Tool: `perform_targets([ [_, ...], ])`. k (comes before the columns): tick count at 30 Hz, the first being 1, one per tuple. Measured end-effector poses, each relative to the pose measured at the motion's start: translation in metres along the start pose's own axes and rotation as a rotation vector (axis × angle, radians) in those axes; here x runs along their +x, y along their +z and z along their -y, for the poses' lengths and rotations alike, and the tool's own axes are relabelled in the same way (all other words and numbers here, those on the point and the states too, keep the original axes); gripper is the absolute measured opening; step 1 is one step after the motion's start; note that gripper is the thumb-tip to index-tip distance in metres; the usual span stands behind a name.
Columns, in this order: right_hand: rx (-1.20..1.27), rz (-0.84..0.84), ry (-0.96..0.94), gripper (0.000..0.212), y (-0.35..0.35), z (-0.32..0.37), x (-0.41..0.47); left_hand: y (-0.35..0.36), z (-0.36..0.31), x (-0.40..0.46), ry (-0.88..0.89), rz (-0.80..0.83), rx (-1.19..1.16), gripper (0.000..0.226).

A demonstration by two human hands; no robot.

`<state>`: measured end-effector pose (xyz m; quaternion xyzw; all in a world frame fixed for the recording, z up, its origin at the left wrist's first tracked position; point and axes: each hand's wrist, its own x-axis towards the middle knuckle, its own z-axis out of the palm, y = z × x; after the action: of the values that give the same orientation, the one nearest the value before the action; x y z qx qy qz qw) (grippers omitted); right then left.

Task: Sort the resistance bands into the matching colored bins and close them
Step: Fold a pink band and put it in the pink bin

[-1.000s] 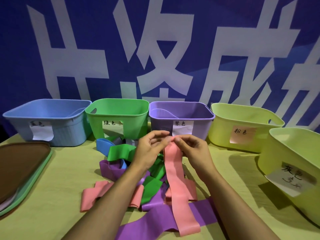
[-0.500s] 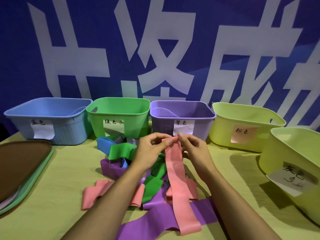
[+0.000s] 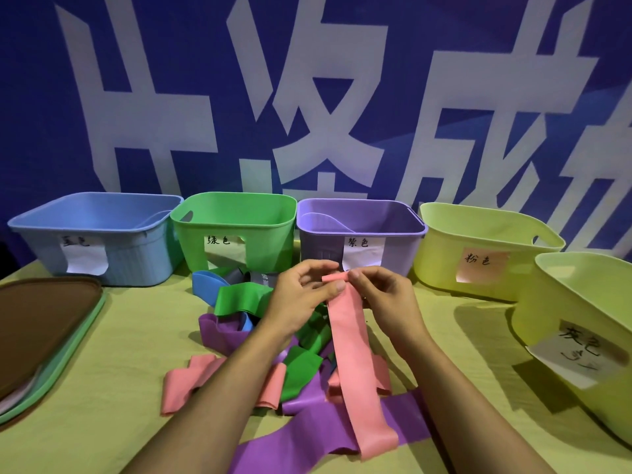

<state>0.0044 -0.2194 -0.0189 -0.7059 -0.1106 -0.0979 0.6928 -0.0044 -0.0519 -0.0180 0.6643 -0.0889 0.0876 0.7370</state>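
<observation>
Five open bins stand in a row on the yellow-green surface (image 3: 102, 422) before a blue banner (image 3: 41, 114) with large white characters: a blue bin (image 3: 136, 254), a green bin (image 3: 273, 248), a purple bin (image 3: 403, 251), a yellow-green bin with a pink label (image 3: 441, 265), and, nearest on the right, a second yellow-green bin with a white label (image 3: 547, 319). Each bin carries a handwritten paper label on its front wall. At the left edge lies a stack of lids (image 3: 44, 333), a brown one on top and a green one under it. In the middle of the surface, in front of the green and purple bins, lies a loose heap of resistance bands: a long purple band (image 3: 307, 443) closest to the camera, a second purple band (image 3: 219, 333), a flat pink band (image 3: 178, 388), green bands (image 3: 239, 299) and a blue band (image 3: 205, 285) at the far side. Above the heap both hands hold up one long pink band (image 3: 355, 364), whose lower end trails across the purple band. The left hand (image 3: 301, 295) pinches the band's rolled top end between thumb and fingers, its grip clamped on it; the right hand (image 3: 383, 295) pinches the same end from the other side, its grip likewise closed on the band. The rolled end sits just in front of the purple bin's label.
</observation>
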Motion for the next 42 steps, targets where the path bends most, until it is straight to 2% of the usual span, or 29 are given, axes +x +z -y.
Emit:
perform_targets([
  [2, -0.009, 0.007, -0.023, 0.011, -0.0005, -0.0014, 0.0010, 0.0004, 0.0005, -0.0004, -0.051, 0.001, -0.026, 0.024],
  [5, -0.023, 0.013, -0.047, 0.011, -0.0006, -0.0033, 0.0022, -0.0002, 0.0036, -0.0004, -0.104, 0.014, 0.006, 0.040],
  [7, -0.028, 0.019, -0.060, 0.011, -0.0007, -0.0029, 0.0020, -0.0009, 0.0056, 0.0002, -0.092, -0.003, 0.047, 0.040],
  [10, -0.028, 0.041, -0.071, 0.013, 0.0000, -0.0002, -0.0001, -0.0013, 0.0047, 0.0005, -0.065, -0.017, 0.050, 0.031],
  [13, 0.027, 0.042, -0.002, 0.014, 0.0004, 0.0018, -0.0018, -0.0013, 0.0021, 0.0000, -0.043, -0.007, 0.047, 0.011],
  [16, -0.028, 0.026, 0.069, 0.031, 0.0006, 0.0035, -0.0020, -0.0011, 0.0047, 0.0014, -0.012, 0.013, 0.071, 0.008],
  [20, -0.096, -0.008, 0.070, 0.042, 0.0018, 0.0028, -0.0025, 0.0018, 0.0041, -0.0001, 0.001, 0.021, 0.033, 0.012],
  [27, -0.080, 0.011, 0.006, 0.022, 0.0010, 0.0012, -0.0017, 0.0004, 0.0044, 0.0004, 0.019, 0.025, 0.017, 0.022],
  [33, -0.001, 0.020, -0.007, 0.009, 0.0000, 0.0005, -0.0011, -0.0002, 0.0050, 0.0001, -0.053, 0.006, -0.006, 0.025],
  [37, -0.012, 0.057, -0.053, 0.007, 0.0008, -0.0003, -0.0009, 0.0000, 0.0088, 0.0005, -0.129, 0.031, 0.007, 0.055],
  [42, -0.023, 0.072, -0.074, 0.011, 0.0013, -0.0012, -0.0012, 0.0017, 0.0054, -0.0013, -0.081, -0.038, 0.065, 0.039],
])
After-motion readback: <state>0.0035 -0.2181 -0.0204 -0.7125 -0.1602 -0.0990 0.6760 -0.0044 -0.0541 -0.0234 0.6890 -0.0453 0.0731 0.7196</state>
